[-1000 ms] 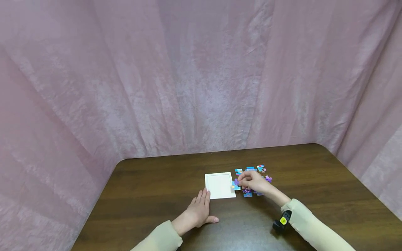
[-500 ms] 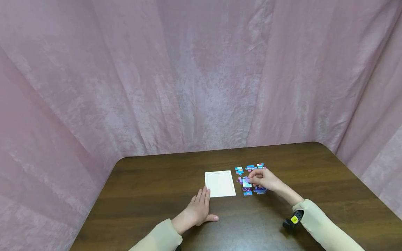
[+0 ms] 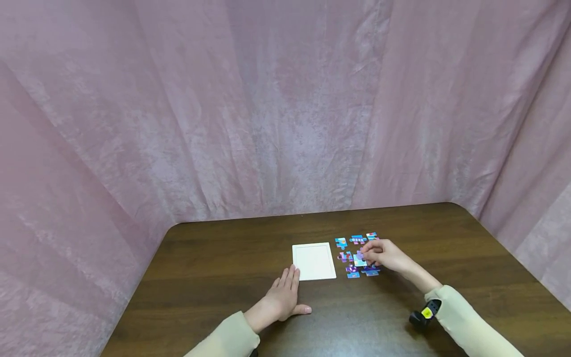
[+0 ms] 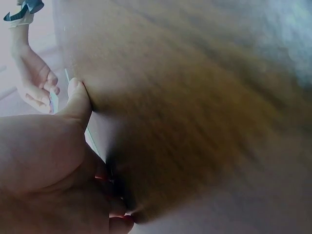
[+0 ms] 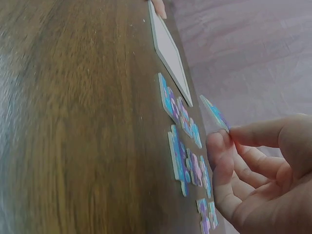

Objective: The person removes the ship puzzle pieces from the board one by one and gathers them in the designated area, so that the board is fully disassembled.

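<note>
My left hand (image 3: 282, 298) lies flat on the table, fingers straight and thumb out to the side. Its fingertips rest at the near left corner of a square white puzzle tray (image 3: 314, 262), whose inside shows bare. Between thumb and forefinger, my right hand (image 3: 387, 256) pinches a blue and purple jigsaw piece (image 5: 213, 113). In the right wrist view that piece is raised off the table, tilted, above the loose ones. Several loose jigsaw pieces (image 3: 353, 272) lie in rough rows right of the tray, some partly hidden by the right hand in the head view.
The dark brown wooden table (image 3: 214, 267) has a rounded far edge, with a pink curtain (image 3: 285, 109) hanging behind it. A black wrist strap with a yellow mark (image 3: 427, 313) sits on the right wrist by the sleeve.
My right hand has carried the pinched jigsaw piece rightward, from beside the tray's right edge to over the loose pieces. My left hand stays at the tray's corner.
</note>
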